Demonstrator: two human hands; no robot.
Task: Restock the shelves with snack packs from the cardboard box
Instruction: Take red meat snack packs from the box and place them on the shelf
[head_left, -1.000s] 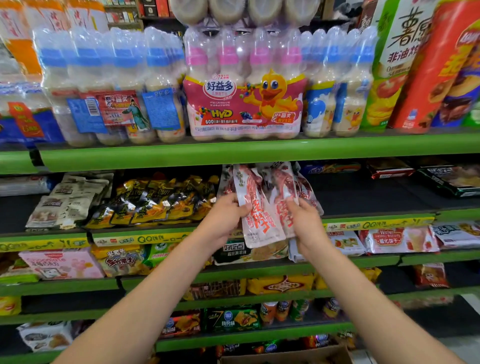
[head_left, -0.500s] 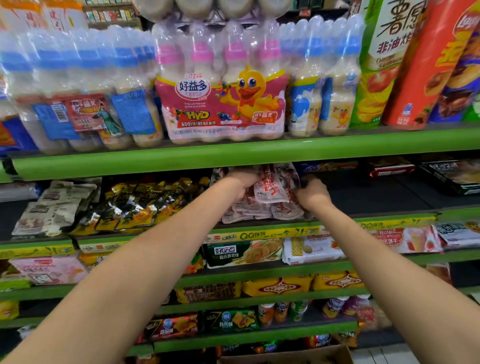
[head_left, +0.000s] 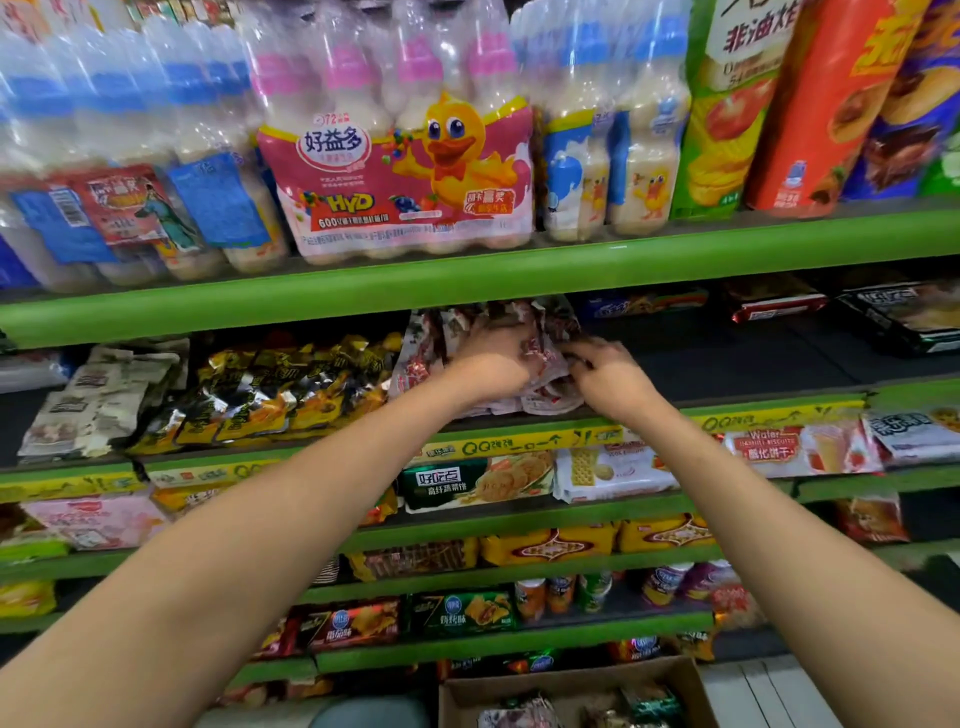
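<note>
Snack packs, red-and-white foil pouches, lie in a loose heap on the dark shelf deck just under the green shelf rail that carries the bottled drinks; I take that rail as the landmark throughout. The left hand sits on the left side of the heap below the rail, fingers curled into the crumpled tops of the pouches, gripping them; the right hand is just right of it, fingers bent and narrow, pinching the edge of a pouch near the middle of the heap. Left of the heap, under the same rail, a row of black-and-gold packets leans in overlapping order; right of it the deck is dark and mostly bare as far as some flat boxes. Far below the rail, at the bottom edge of the view, the cardboard box stands open with more pouches inside.

These pouches look light, soft and slippery; the foil crinkles and slides pack over pack, so a stack will likely slump if released carelessly. I judge the best hold to be at the sealed top or side seam, where the film is flat and stiff, rather than the puffed middle, which may crush the contents; squaring several at once between both palms should keep them from fanning out toward the shelf lip.
</note>
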